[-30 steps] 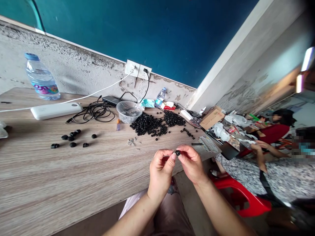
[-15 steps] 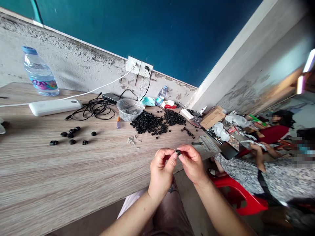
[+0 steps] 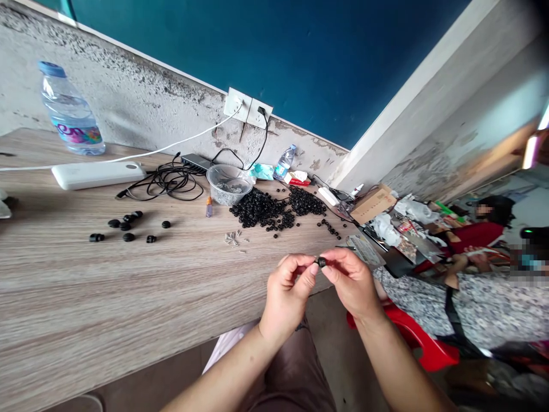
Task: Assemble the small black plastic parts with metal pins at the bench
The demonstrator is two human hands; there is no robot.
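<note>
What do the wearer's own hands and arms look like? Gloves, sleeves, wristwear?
Left hand and right hand: both bare, no gloves. Left forearm and right forearm: no sleeves in view, up to the picture's lower edge. No watch or bracelet shows on either wrist. Rings: none visible, though some fingers are partly hidden.

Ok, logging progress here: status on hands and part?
Left hand, right hand: both holding small black part. Raised off table. Piled black pieces beyond, apart from hands.
</note>
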